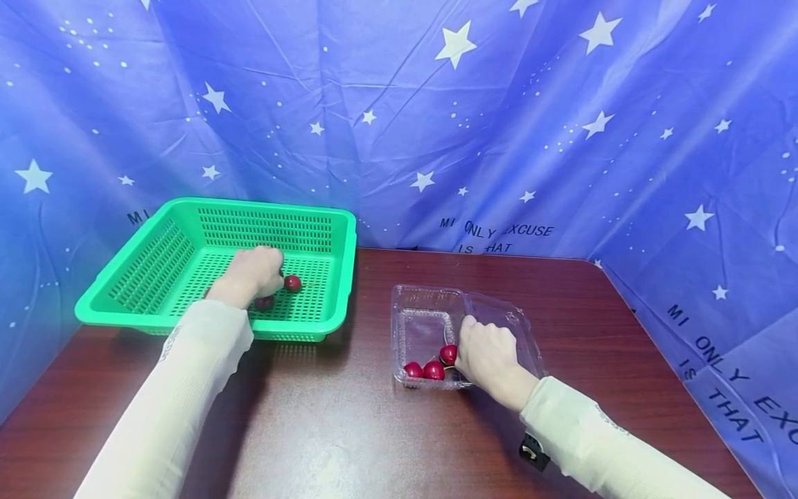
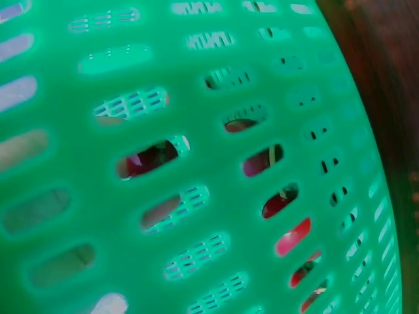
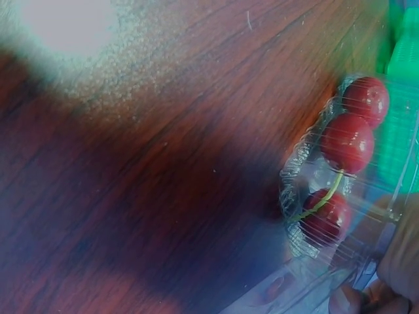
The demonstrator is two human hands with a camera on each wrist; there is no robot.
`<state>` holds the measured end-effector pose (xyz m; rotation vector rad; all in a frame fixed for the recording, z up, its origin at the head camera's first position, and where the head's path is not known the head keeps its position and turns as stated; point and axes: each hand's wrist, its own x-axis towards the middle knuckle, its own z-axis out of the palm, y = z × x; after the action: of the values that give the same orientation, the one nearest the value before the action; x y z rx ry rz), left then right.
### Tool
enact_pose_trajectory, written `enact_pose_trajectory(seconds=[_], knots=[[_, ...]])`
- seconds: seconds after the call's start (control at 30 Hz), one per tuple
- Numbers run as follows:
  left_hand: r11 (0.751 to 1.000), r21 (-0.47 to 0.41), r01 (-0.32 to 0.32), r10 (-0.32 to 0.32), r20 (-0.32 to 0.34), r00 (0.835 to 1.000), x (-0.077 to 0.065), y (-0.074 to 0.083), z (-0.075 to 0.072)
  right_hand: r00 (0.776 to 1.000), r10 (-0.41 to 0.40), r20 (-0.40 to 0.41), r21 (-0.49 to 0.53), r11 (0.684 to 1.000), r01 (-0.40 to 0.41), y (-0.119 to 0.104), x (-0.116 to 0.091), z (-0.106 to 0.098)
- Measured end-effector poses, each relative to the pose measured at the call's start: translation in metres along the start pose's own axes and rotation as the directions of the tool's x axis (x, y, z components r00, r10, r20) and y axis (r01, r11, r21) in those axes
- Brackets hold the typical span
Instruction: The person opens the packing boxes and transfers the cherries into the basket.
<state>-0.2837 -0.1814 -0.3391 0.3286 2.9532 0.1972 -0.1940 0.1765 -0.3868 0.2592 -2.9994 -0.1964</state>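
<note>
My left hand (image 1: 249, 274) reaches down into a green plastic basket (image 1: 215, 320), knuckles up, with its fingertips mostly hidden. Right by its fingers lies a red cherry (image 1: 292, 283), and a darker cherry (image 1: 264, 303) sits beneath the hand. Through the basket's slots, the left wrist view gives pieces of fingers around a dark cherry (image 2: 154, 160); I cannot tell whether they pinch it. With curled fingers, my right hand (image 1: 492, 353) grips a clear plastic clamshell box (image 1: 420, 298) where its lid joins. Inside, three cherries (image 1: 433, 370) are gathered at the near end; one shows a green stem (image 3: 330, 190).
Both containers stand on a reddish-brown wooden table (image 1: 324, 430), the basket at back left, the box right of centre. The open lid (image 1: 511, 322) leans out to the right. A blue star-printed curtain (image 1: 386, 138) hangs close behind the table and along its sides.
</note>
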Motion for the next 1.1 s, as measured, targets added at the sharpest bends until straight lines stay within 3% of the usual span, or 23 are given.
enact_pose_trajectory(seconds=[0.8, 1.1], knots=[[1.000, -0.030, 0.008, -0.007, 0.025, 1.000, -0.0045, -0.0037, -0.0001, 1.000, 0.000, -0.003, -0.002, 1.000, 0.000, -0.0014, -0.0004, 0.0001], [0.999, 0.041, -0.008, 0.008, -0.003, 1.000, -0.0028, -0.0047, -0.0045, 1.000, -0.002, 0.008, -0.014, 1.000, 0.002, -0.0009, -0.0011, -0.0005]])
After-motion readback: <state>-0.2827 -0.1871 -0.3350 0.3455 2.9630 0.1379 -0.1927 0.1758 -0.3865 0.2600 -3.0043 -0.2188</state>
